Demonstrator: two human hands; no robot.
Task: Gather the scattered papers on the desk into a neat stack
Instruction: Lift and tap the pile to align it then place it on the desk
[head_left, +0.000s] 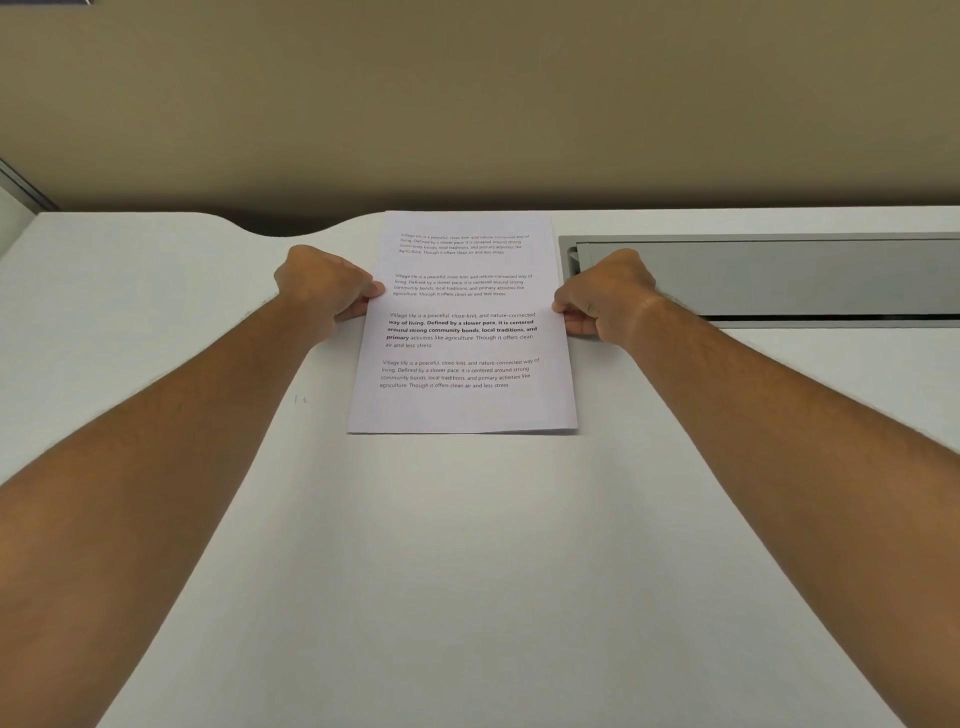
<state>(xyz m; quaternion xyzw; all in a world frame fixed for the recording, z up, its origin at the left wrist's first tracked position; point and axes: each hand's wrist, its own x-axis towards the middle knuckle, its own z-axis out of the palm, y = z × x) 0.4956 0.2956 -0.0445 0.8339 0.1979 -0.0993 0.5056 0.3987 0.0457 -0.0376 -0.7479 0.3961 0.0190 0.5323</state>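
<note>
A stack of white printed papers lies lengthwise at the far middle of the white desk, with several paragraphs of black text on the top sheet. My left hand pinches the stack's left edge, thumb on top. My right hand pinches the right edge at about the same height. The sheets look aligned, with a thin sliver of a lower sheet showing at the bottom right corner. The near end of the stack rests on the desk.
A grey metal cable-tray flap is set into the desk at the far right, just beside my right hand. The desk's far edge has a curved cut-out at the left. A beige wall stands behind.
</note>
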